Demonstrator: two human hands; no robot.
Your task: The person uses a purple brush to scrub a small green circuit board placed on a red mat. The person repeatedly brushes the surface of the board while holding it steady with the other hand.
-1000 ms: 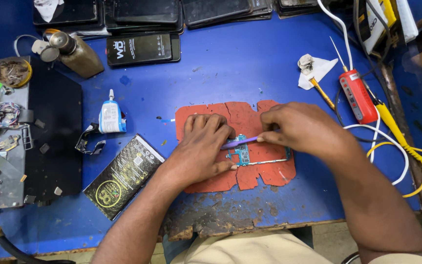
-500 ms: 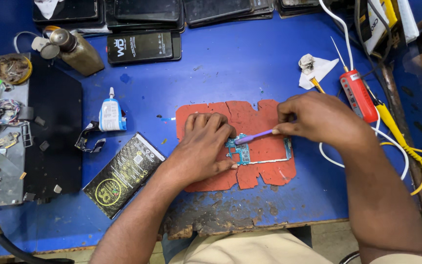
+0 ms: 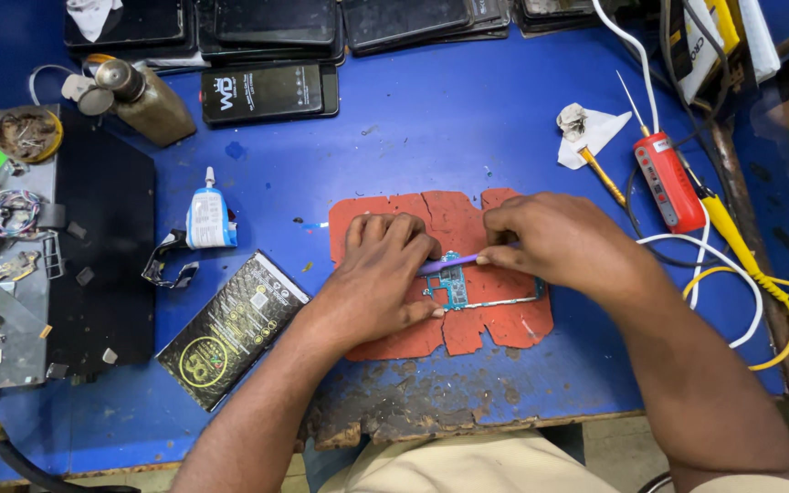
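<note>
the left hand (image 3: 381, 278) presses flat on the circuit board (image 3: 454, 288) over the red mat (image 3: 440, 215), grip empty; the right hand (image 3: 559, 242) pinches a purple tool (image 3: 447, 264).

Glue bottle (image 3: 208, 217): lying left on the blue tabletop (image 3: 431, 119).
Black battery (image 3: 232, 329): lying below it.
Red tester (image 3: 668, 181): lying right.

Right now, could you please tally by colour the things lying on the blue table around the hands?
Purple: 1, tool in the right hand
Orange-red: 1, mat under the left hand
Red: 1, tester
Black: 1, battery
White: 1, glue bottle
Total: 5
</note>
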